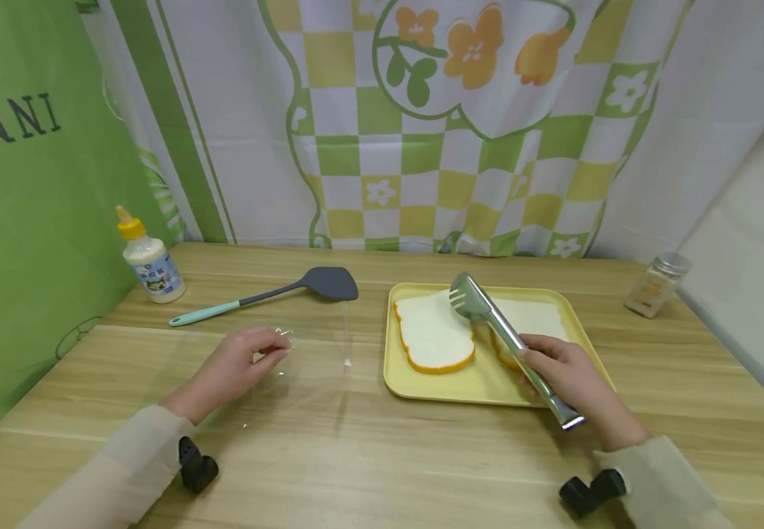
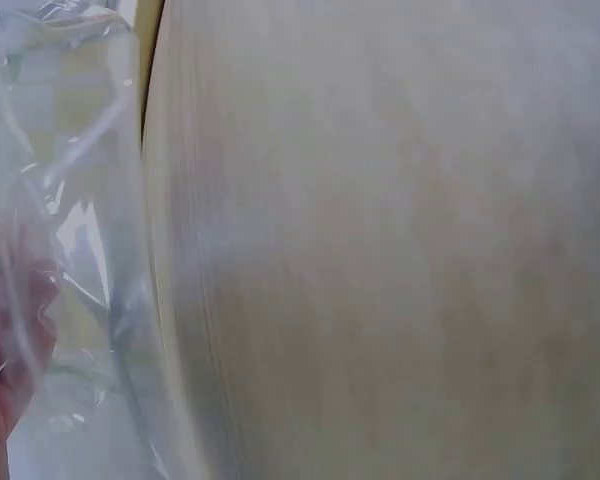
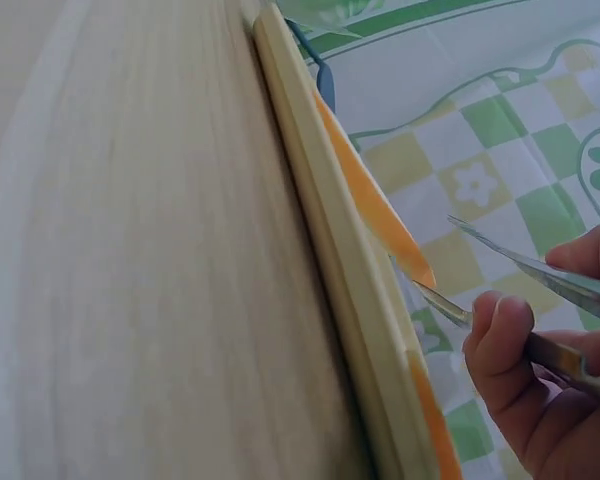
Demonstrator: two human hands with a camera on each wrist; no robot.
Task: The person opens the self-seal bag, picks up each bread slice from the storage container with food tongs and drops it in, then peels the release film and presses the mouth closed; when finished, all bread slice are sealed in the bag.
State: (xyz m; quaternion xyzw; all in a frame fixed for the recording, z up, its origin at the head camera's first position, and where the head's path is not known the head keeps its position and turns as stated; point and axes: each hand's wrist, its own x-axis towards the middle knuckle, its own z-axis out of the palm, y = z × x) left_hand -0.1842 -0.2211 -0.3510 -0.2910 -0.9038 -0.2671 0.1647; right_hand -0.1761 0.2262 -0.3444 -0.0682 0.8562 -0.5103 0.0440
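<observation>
My left hand (image 1: 233,367) pinches a clear plastic bag (image 2: 90,240), which hangs over the table and shows faintly in the head view. In my right hand (image 1: 567,371) are metal tongs (image 1: 502,327), gripped along their arms. The right wrist view shows the two tong arms standing apart, one tip near the orange crust of a bread slice (image 3: 375,205). Two bread slices, a left one (image 1: 431,338) and a right one (image 1: 541,317), lie on a yellow tray (image 1: 422,388). The tongs' head overlaps the left slice, and the right slice is partly hidden by tongs and hand.
A spatula (image 1: 329,283) with a mint handle lies left of the tray. The squeeze bottle (image 1: 156,268) with a yellow cap stands at the back left. At the far right is a clear jar (image 1: 657,285). A patterned curtain (image 1: 422,184) hangs behind the table.
</observation>
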